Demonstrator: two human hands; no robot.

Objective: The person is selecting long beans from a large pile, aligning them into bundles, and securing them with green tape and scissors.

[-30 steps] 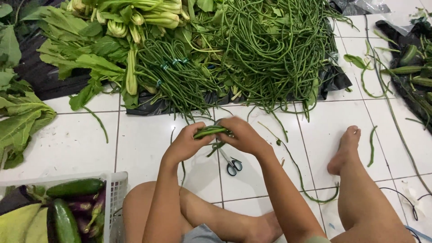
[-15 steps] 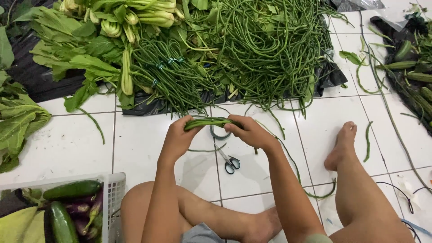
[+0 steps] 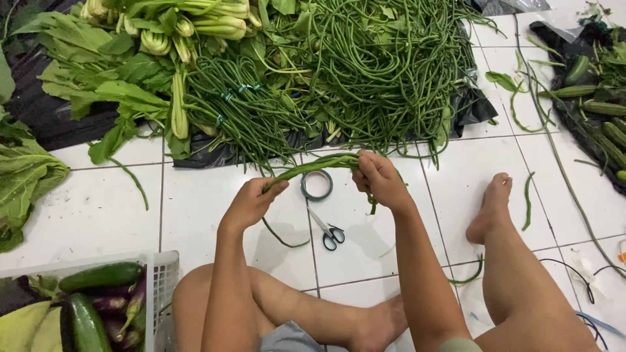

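I sit on a white tiled floor with both hands raised over it. A small bunch of long green beans [image 3: 313,165] stretches between them. My left hand [image 3: 251,202] grips its lower left end and my right hand [image 3: 378,179] grips its right end. Below the bunch lie a roll of green tape [image 3: 317,186] and small black-handled scissors [image 3: 328,231]. A big heap of loose long beans [image 3: 385,65] lies just beyond on black plastic, with tied bean bundles [image 3: 241,104] to its left.
Leafy greens [image 3: 124,72] fill the far left. A white basket [image 3: 163,287] at the near left holds cucumbers and eggplants. More cucumbers [image 3: 600,111] lie on black plastic at the right. My bare legs and right foot [image 3: 492,205] rest on the tiles, with stray beans around.
Both hands have lifted and drawn apart, stretching the bean bunch out longer toward the heap. The tape roll under them has come into view.
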